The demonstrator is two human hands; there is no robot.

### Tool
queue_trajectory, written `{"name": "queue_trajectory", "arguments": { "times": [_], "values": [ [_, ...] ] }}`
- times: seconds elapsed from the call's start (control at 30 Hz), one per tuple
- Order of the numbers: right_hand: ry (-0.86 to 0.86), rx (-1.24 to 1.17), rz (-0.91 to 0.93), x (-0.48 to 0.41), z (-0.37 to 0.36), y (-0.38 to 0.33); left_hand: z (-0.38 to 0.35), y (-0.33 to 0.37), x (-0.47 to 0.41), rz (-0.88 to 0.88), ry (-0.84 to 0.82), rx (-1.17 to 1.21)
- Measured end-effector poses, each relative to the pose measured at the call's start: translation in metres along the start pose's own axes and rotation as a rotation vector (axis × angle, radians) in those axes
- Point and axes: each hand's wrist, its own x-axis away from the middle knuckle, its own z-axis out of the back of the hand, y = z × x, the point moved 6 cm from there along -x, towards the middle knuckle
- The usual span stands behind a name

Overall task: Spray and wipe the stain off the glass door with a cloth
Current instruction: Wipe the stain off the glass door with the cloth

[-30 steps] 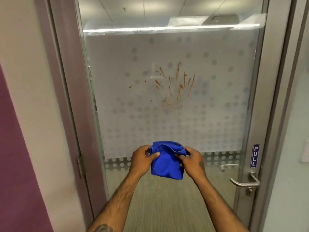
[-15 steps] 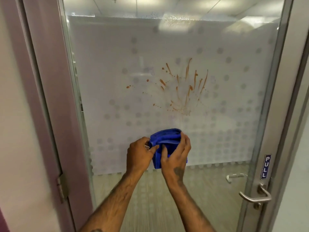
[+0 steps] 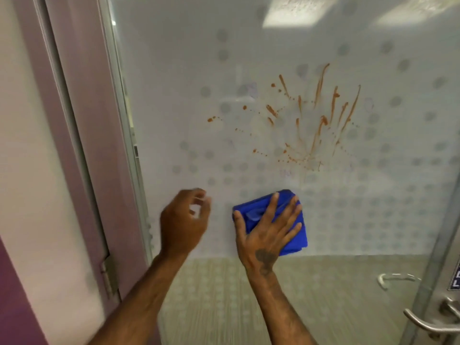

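A frosted, dotted glass door (image 3: 174, 70) fills the view. An orange-brown splatter stain (image 3: 313, 120) streaks its upper middle. My right hand (image 3: 267, 230) lies flat with fingers spread on a folded blue cloth (image 3: 295, 235), pressing it against the glass just below the stain. My left hand (image 3: 183, 222) hovers beside it to the left, blurred, fingers loosely curled with nothing in them. No spray bottle shows.
The grey door frame (image 3: 82, 135) with a hinge (image 3: 108, 277) stands at the left. A metal lever handle (image 3: 428, 322) and part of a sign sit at the lower right edge. Clear glass below the frosting shows a carpeted floor behind.
My left hand has let go of the cloth and moved left. My right hand has flattened the cloth onto the glass. The view has come closer to the door.
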Motion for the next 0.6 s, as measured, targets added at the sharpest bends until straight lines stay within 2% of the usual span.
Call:
{"name": "queue_trajectory", "arguments": {
  "times": [0.07, 0.17, 0.27, 0.33, 0.4, 0.6],
  "values": [
    [0.028, 0.015, 0.167, 0.005, -0.005, -0.019, 0.018, -0.003, -0.021, -0.060, 0.122, -0.052],
    [0.041, 0.020, 0.407, 0.014, -0.012, -0.025, 0.030, -0.004, -0.053, -0.182, 0.211, -0.122],
    [0.031, 0.038, 0.526, 0.019, -0.012, 0.002, 0.032, 0.002, -0.080, -0.267, 0.288, -0.213],
    [0.045, 0.060, 0.472, 0.017, -0.009, 0.029, 0.028, 0.004, -0.091, -0.270, 0.322, -0.265],
    [0.082, 0.064, 0.344, 0.008, -0.004, 0.053, 0.022, 0.004, -0.096, -0.277, 0.314, -0.294],
    [0.318, -0.149, -0.217, -0.061, 0.029, 0.077, 0.012, 0.009, -0.100, -0.303, 0.263, -0.372]
  ]
}}
